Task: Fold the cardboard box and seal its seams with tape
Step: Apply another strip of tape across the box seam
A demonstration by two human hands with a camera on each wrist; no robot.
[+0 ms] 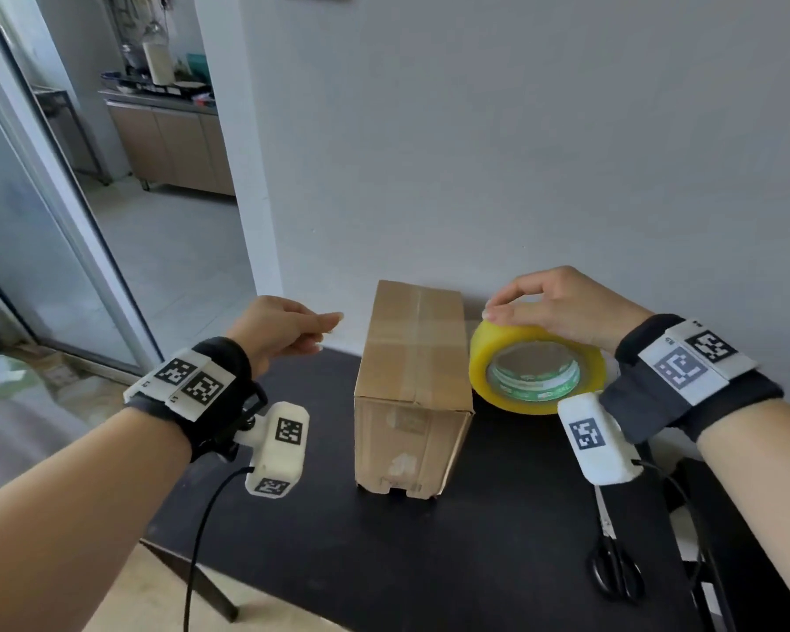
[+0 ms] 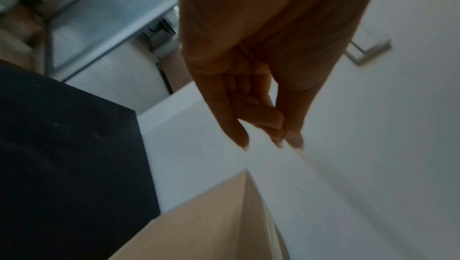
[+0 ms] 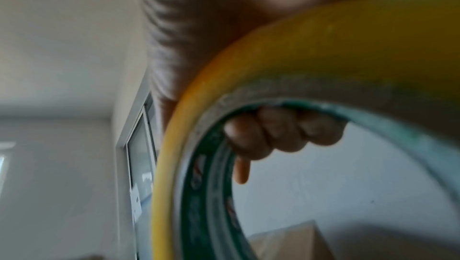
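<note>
Black table [image 1: 498,540] under a folded cardboard box [image 1: 413,385]: right hand [image 1: 562,307] grips the yellow tape roll [image 1: 537,371], left hand [image 1: 283,328] loosely curled, empty. Free the tape's end first, then lay it along the seam.

Tape roll [image 3: 311,52] blurred and edge-cropped in the right wrist view (scissors [image 1: 614,558] partly behind the wrist camera).

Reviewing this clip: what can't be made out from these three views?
- Box far end and bottom: hidden by the box itself in the head view.
- Tape roll free end: not traceable; right hand covers the top, and the right wrist view is blurred.
- Core print: too blurred to read.
- Scissors blades: partly behind the wrist camera.
- Left hand pinch: too blurred to tell whether it holds anything.
</note>
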